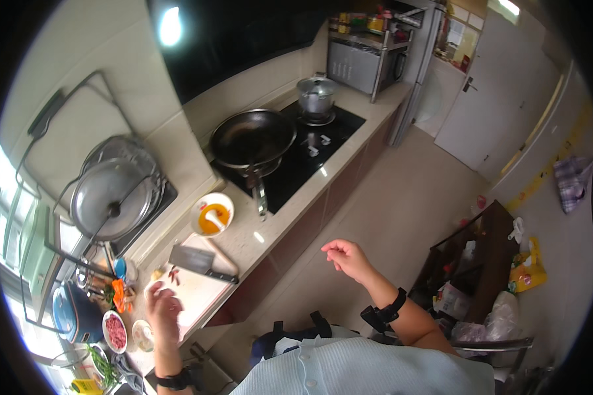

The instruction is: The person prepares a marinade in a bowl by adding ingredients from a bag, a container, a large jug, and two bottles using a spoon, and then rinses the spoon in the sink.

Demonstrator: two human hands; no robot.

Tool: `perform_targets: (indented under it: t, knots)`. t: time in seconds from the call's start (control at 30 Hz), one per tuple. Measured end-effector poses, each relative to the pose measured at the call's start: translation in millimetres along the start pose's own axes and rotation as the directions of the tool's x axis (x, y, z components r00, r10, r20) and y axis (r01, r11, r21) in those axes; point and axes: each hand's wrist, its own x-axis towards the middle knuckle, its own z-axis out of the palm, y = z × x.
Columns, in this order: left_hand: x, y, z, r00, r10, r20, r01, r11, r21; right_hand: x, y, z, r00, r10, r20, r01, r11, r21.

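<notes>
My left hand [165, 313] is over the left part of a white cutting board [202, 296], its fingers loosely bent and blurred, holding nothing. Across the board's far side lies a cleaver [192, 258] with a black handle. Small dark red pieces [174, 274], perhaps dried chillies, and a yellowish piece [157, 273] rest beside the blade. Beyond the board stands a bowl [230, 217] of orange-yellow liquid, likely beaten egg, with a white spoon [211, 217] in it. Away from the counter, my right hand [348, 260] hangs above the floor, fingers half curled around nothing.
A wok [252, 138] and a lidded pot [317, 96] sit on the black hob [296, 173]. Left of the board are a dish of raw minced meat [115, 332], a small bowl [143, 335], green vegetables [104, 365] and a blue appliance [76, 313]. Lids [111, 197] lean in a rack.
</notes>
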Motion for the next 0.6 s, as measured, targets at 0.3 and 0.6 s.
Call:
perform_targets:
  t: [0.3,0.6]
  knots:
    - [29.0,-94.5,293.0,0.775,-0.256,0.578,0.209,0.967,0.148,-0.5,-17.5,-166.5,0.965,-0.095,-0.244,0.106,0.994,0.035]
    - [126.7,-208.6,554.0,0.611,-0.306,0.73,0.295,0.944,0.149,46.7,4.5,-361.3,0.867,-0.018,-0.499,0.048,0.998,0.048]
